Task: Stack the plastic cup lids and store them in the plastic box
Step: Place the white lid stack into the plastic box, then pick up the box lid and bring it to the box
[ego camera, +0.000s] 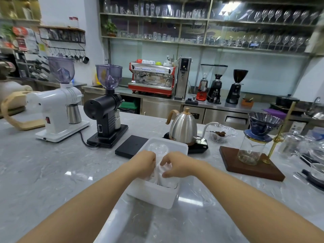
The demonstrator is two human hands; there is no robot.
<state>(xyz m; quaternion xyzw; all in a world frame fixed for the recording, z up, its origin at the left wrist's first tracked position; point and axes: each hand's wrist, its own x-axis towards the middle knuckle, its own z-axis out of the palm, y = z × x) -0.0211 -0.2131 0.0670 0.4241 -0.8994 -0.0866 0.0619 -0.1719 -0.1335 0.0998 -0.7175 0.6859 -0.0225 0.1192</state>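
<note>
While both my hands work inside the near end of the plastic box [154,193], the left hand [146,163] and right hand [175,165] pinch a stack of lids [162,174] between curled fingers; I judge storing underway. Next: seat it beside the far lid [157,148], then let go.

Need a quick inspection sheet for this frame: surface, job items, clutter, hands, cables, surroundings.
Surface: grey marble counter, glossy with reflections.
Job's things: white plastic box at centre; stack of clear lids inside it at the near end, another clear lid at the far end.
Clutter: black scale, gooseneck kettle, white grinder, black grinder, pour-over stand.
Hands: left hand and right hand both grip the stack.
Cables: black cord from the black grinder.
Surroundings: red espresso machine, glassware shelves.
</note>
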